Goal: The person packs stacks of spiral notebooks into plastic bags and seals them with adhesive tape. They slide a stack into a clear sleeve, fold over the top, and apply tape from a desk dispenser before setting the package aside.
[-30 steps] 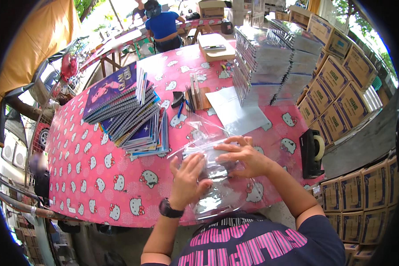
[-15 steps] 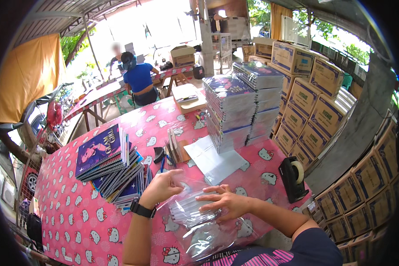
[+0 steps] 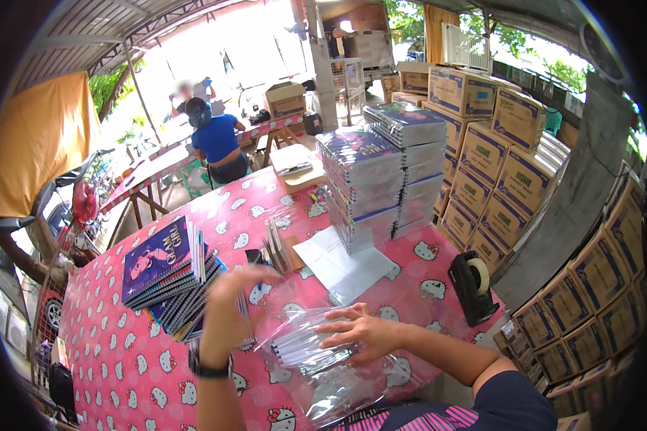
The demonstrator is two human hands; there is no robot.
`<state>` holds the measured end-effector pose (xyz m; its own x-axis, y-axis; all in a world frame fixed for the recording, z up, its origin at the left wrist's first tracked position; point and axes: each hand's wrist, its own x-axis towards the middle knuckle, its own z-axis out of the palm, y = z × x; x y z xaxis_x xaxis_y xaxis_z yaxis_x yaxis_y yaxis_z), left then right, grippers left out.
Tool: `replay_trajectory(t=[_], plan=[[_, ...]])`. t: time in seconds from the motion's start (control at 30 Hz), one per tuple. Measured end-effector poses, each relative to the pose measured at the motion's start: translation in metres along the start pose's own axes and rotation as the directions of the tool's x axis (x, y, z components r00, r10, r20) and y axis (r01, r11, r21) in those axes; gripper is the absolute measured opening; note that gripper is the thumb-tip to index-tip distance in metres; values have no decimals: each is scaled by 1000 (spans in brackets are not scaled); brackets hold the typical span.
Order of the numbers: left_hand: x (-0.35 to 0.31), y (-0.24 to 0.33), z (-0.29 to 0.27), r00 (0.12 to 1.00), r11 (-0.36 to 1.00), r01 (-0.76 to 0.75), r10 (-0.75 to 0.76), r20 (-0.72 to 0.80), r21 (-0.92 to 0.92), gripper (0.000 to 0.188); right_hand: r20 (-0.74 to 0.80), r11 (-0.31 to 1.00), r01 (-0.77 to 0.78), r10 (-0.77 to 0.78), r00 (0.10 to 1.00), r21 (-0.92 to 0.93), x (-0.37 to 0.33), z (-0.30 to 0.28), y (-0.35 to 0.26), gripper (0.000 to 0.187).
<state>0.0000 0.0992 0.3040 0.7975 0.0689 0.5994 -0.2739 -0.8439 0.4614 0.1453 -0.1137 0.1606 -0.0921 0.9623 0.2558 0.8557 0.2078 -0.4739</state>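
Observation:
A clear plastic bag (image 3: 323, 399) lies on the table in front of me, around a stack of thin, white-edged pieces (image 3: 305, 350) whose kind I cannot make out. My right hand (image 3: 363, 332) rests on this bundle with its fingers spread. Off the bag, my left hand (image 3: 230, 305) is raised near the notebooks, its fingers smeared by motion; a dark watch is on that wrist. Partly behind it stands a fanned pile of spiral notebooks (image 3: 154, 262) with purple covers.
Tall stacks of plastic-wrapped notebooks (image 3: 359, 183) stand at the back right, beside a white sheet (image 3: 349, 266). A black tape dispenser (image 3: 473, 289) sits at the right edge. Cardboard boxes (image 3: 489, 154) are piled beyond. A person in blue (image 3: 219, 140) is at another table.
My left hand has let go of the plastic bag's edge and moved left toward the notebook pile. My right hand stays on the bundle. The view has shifted slightly.

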Motion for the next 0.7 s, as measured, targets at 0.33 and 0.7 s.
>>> replay_trajectory(t=[0.33, 0.7], plan=[[-69, 46, 1, 991, 937, -90, 52, 120, 337, 18, 12, 998, 66, -66, 998, -8, 12, -3, -11, 58], [-152, -26, 36, 905, 967, 249, -212, -370, 55, 30, 75, 995, 88, -92, 993, 52, 24, -8, -12, 66]])
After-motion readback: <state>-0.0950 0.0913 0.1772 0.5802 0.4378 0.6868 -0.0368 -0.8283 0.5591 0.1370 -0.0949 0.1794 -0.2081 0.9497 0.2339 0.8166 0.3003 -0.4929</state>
